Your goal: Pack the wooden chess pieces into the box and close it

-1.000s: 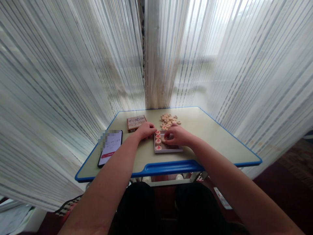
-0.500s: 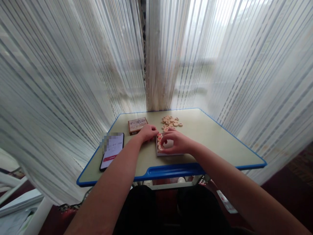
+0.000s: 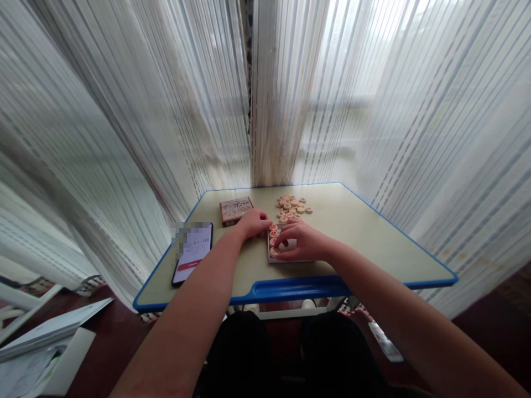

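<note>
A shallow white box [image 3: 295, 261] lies near the front of the table, with a column of round wooden Chinese chess pieces [image 3: 273, 234] with red characters along its left side. My right hand [image 3: 305, 241] arches over the box, thumb and forefinger closed about the nearest piece [image 3: 274, 251] in the column; the palm hides much of the inside. At the far left corner of the box is my left hand [image 3: 256, 222], its fingers bent and pinched together beside the topmost piece. What its fingertips hold, if anything, is too small to make out.
Loose pieces [image 3: 293, 204] lie heaped beyond the box. A brown printed box lid [image 3: 235, 209] sits behind my left hand. To the left, a phone [image 3: 193, 254] shows a timer. The table [image 3: 381, 243] has a blue rim, and striped curtains [image 3: 199, 99] hang behind it.
The view has shifted slightly, so the table sits a little further right. Both hands stay in nearly the same place at the box.
</note>
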Action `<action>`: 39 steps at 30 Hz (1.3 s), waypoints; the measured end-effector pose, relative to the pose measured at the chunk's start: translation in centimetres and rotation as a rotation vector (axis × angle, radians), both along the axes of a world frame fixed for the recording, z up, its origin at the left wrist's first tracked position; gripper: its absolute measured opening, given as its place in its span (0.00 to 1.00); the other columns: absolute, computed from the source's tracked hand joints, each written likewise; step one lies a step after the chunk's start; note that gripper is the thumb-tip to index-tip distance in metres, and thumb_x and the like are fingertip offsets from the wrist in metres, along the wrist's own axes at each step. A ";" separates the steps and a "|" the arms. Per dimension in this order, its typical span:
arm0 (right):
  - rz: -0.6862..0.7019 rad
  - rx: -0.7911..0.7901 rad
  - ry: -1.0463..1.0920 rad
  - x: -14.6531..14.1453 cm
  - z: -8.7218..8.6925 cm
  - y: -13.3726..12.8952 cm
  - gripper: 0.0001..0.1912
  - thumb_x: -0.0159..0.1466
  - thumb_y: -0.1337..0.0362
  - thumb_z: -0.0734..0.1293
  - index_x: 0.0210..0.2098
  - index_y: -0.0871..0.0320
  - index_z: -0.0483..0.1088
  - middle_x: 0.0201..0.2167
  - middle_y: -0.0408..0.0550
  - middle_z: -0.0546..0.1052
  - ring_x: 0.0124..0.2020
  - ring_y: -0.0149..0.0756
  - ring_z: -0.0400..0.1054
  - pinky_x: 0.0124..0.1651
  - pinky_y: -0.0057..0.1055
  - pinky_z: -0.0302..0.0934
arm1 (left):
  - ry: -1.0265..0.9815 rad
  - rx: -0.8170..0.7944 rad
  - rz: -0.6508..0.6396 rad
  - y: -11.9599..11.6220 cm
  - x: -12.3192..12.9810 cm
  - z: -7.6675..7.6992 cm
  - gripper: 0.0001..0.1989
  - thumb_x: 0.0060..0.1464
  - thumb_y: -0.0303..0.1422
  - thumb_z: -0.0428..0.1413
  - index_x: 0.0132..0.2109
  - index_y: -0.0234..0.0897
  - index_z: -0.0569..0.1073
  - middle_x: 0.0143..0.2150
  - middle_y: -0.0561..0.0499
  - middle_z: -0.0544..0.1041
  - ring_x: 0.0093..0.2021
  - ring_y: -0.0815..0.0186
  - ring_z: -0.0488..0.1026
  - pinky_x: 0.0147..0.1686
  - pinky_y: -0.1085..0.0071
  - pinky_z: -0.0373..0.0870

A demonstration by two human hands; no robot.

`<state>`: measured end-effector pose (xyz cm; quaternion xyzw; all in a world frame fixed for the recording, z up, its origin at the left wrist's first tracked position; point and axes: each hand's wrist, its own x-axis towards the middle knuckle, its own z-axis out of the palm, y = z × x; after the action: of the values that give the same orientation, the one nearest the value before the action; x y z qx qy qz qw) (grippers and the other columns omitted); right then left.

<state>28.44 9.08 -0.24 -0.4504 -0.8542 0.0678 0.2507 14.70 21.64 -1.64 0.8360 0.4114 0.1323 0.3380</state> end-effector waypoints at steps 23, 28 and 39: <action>0.009 0.024 -0.010 0.0 -0.1 0.2 0.08 0.53 0.60 0.68 0.29 0.59 0.75 0.22 0.44 0.71 0.26 0.30 0.61 0.37 0.30 0.54 | 0.013 0.044 -0.026 0.2 0.0 -0.1 0.10 0.44 0.33 0.50 0.30 0.31 0.71 0.15 0.56 0.65 0.13 0.73 0.60 0.13 0.78 0.55; -0.075 0.014 -0.012 0.7 0.7 -0.1 0.06 0.53 0.65 0.67 0.28 0.59 0.75 0.22 0.44 0.70 0.28 0.31 0.60 0.37 0.29 0.55 | 0.022 0.039 -0.018 0.2 0.0 -0.1 0.09 0.45 0.33 0.50 0.31 0.31 0.71 0.15 0.56 0.65 0.13 0.74 0.60 0.13 0.78 0.55; -0.069 -0.076 -0.051 0.7 -0.1 0.3 0.07 0.54 0.63 0.66 0.26 0.58 0.75 0.21 0.44 0.71 0.28 0.30 0.60 0.36 0.28 0.55 | 0.007 0.014 -0.013 0.1 0.1 -0.1 0.08 0.44 0.32 0.50 0.30 0.32 0.70 0.15 0.56 0.64 0.12 0.73 0.59 0.13 0.77 0.55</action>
<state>29.18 9.34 -0.37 -0.4902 -0.8411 0.0799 0.2141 14.76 21.75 -1.71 0.8416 0.4060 0.1301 0.3315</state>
